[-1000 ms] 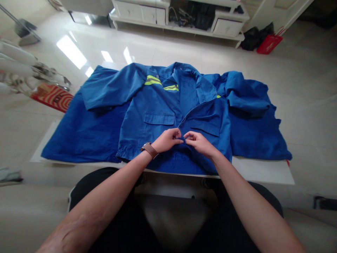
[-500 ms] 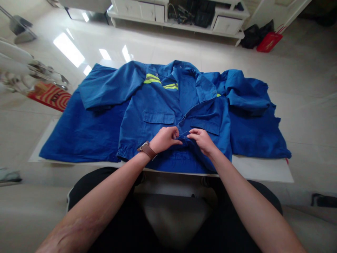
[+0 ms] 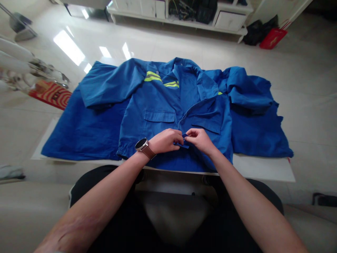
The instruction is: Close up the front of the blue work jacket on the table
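A blue work jacket (image 3: 150, 96) with yellow reflective stripes lies spread out in front of me, collar away from me and its upper front parted. My left hand (image 3: 168, 140), with a watch on the wrist, has its fingers closed on the jacket's front edge near the hem. Close beside it, my right hand (image 3: 198, 140) pinches the same edge from the right. A small fold of blue cloth shows between the fingertips. Whether a button sits in them is hidden.
Under the jacket, more blue cloth (image 3: 89, 137) covers a white table (image 3: 265, 168). A white cabinet (image 3: 179, 23) stands across the tiled floor. To its right rest a red bag (image 3: 273, 38) and a black bag (image 3: 253, 33). A red patterned bag (image 3: 51, 94) is at the left.
My left hand has rolled over, so its back and the watch face turn upward. The cloth edge between my hands has twisted, and my right hand has shifted slightly left.
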`<state>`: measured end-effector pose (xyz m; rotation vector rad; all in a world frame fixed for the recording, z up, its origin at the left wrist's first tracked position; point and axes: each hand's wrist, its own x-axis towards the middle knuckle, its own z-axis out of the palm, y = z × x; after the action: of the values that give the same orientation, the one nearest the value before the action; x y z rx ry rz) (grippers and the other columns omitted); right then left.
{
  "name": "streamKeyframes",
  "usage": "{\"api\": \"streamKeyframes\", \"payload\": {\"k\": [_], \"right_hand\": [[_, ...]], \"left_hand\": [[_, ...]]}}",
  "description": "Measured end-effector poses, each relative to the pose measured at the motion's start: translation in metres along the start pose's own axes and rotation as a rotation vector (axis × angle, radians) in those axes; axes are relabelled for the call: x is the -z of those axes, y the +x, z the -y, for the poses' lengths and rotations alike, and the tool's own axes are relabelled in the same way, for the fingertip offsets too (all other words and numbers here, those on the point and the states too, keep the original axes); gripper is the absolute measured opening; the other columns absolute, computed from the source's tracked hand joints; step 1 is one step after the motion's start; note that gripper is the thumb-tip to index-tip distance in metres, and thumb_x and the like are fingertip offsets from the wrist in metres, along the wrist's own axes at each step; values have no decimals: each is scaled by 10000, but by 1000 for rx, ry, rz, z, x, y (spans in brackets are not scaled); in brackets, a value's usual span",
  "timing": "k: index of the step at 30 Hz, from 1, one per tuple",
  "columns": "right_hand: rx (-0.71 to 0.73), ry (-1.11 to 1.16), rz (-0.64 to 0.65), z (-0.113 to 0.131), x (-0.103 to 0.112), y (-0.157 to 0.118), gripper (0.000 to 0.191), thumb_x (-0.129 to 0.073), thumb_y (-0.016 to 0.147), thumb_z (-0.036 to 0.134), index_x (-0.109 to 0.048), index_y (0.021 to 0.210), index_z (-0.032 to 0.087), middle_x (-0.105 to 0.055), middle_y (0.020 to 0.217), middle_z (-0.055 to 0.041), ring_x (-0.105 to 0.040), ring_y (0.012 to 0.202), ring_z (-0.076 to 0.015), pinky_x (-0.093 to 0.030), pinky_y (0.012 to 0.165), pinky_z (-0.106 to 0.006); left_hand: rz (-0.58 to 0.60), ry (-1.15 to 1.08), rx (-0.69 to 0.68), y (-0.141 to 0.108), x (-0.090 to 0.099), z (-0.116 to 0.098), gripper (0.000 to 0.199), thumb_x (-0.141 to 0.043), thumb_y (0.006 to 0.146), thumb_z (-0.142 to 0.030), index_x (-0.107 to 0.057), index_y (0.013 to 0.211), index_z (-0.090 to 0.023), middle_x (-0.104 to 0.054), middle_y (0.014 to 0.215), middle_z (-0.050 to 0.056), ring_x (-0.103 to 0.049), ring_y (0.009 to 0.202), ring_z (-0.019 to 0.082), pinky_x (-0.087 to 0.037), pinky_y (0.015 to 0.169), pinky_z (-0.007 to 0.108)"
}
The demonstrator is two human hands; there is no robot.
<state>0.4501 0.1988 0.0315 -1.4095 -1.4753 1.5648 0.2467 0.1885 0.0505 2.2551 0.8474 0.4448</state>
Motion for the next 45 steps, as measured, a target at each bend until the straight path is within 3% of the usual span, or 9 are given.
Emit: {"api": "streamKeyframes", "payload": {"k": [4, 10, 20, 25, 29, 36, 40, 45], "right_hand": [[-41, -53, 109, -1, 2, -2, 153, -693, 585, 272, -688, 678, 151, -604, 589, 26, -479, 572, -110, -347, 577, -257], [-109, -78, 172, 1, 6, 0, 156, -666, 578, 280, -702, 660, 153, -608, 607, 22, -465, 620, -120, -339, 634, -274], [-124, -74, 201, -3, 5, 2, 156, -645, 586, 290, -688, 657, 157, -603, 634, 17, -467, 667, -135, -335, 674, -284], [-137, -44, 191, -2, 3, 0, 216, -687, 603, 335, -630, 723, 165, -545, 600, 47, -428, 602, -110, -284, 594, -263], [-154, -36, 193, -3, 1, -1, 295, -706, 628, 379, -560, 802, 190, -474, 535, 87, -362, 527, -90, -222, 538, -254], [-90, -65, 124, -36, 2, 16, 315, -770, 674, 420, -556, 735, 196, -605, 601, 4, -482, 547, -98, -303, 550, -298], [34, -160, 8, -47, 4, 25, 371, -745, 760, 504, -607, 684, 167, -644, 689, -40, -538, 645, -93, -354, 620, -331], [184, -192, 69, -42, 14, 23, 467, -743, 744, 635, -694, 692, 173, -600, 631, -2, -541, 611, -108, -371, 581, -292]], "left_hand": [[-2, 2, 3, 0, -1, 2, 158, -656, 811, -111, -758, 914, -174, -686, 890, 22, -616, 759, 119, -432, 711, 214], [-27, 32, 28, 1, -3, 4, 105, -659, 858, -159, -749, 911, -173, -681, 894, 24, -605, 759, 118, -416, 689, 211], [-30, 79, 64, 2, -3, 3, 149, -674, 795, -139, -742, 917, -192, -679, 917, 21, -616, 776, 133, -423, 694, 223], [-92, 15, 77, 1, -6, 3, 226, -688, 788, -167, -709, 1012, -189, -681, 976, 30, -636, 854, 154, -462, 754, 236], [-57, -8, 95, 0, -6, 3, 195, -673, 808, -170, -699, 999, -194, -692, 989, 31, -645, 882, 159, -474, 795, 248], [34, -142, 126, 2, -10, 9, 133, -632, 848, -161, -669, 972, -191, -709, 936, 40, -644, 860, 170, -485, 799, 283], [-41, -206, 226, 3, -16, 13, 108, -639, 874, -203, -678, 975, -195, -707, 919, 39, -629, 818, 163, -481, 769, 284], [-104, -247, 353, 7, -14, 11, 154, -645, 891, -273, -713, 978, -166, -708, 894, 32, -610, 823, 144, -448, 742, 251]]}}
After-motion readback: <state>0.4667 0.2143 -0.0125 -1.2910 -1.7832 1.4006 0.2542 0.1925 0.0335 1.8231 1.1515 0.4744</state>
